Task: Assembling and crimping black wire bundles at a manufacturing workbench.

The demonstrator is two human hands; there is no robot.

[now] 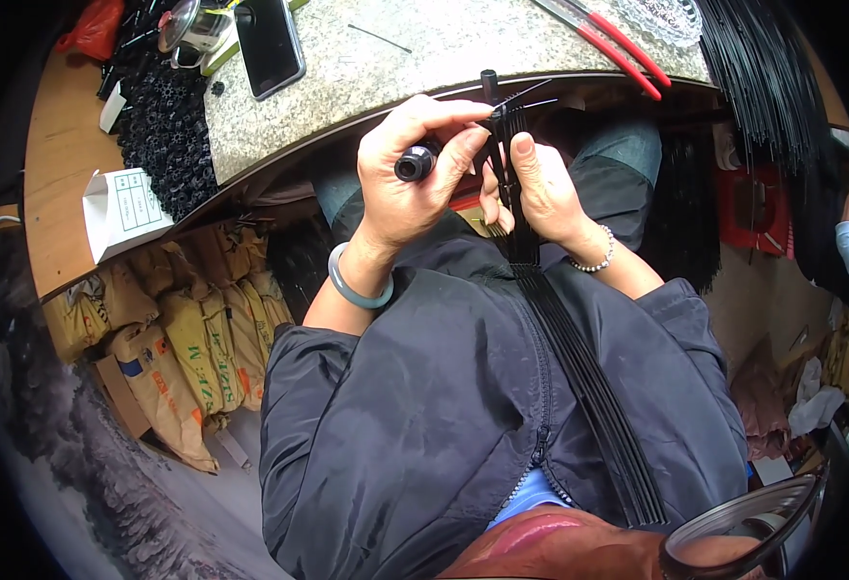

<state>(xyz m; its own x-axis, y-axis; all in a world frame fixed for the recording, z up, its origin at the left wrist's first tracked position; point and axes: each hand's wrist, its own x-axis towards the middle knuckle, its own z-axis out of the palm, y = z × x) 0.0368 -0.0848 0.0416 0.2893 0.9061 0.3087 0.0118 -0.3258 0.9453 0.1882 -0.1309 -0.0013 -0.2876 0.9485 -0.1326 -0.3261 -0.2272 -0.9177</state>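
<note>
A bundle of thin black ribs, which looks like a folded umbrella frame (589,387), lies along my chest and runs up between my hands. My right hand (552,198) is closed around its upper part, with the thumb pointing up. In the curled palm of my left hand (395,184) sits a black tubular handle (416,162), its hollow end showing. My left thumb and forefinger are pinched close to the frame's top. Several thin wire ends stick out to the right there, and a black shaft tip stands above. What the left fingertips pinch is too small to make out.
A stone-topped table ahead bears a phone (270,48), a loose thin rod (381,37), red-handled pliers (627,53) and a clear dish (671,17). Black fittings (158,126) and a white box (123,213) lie left. Black rods (767,77) overhang right; sacks (192,348) stand below left.
</note>
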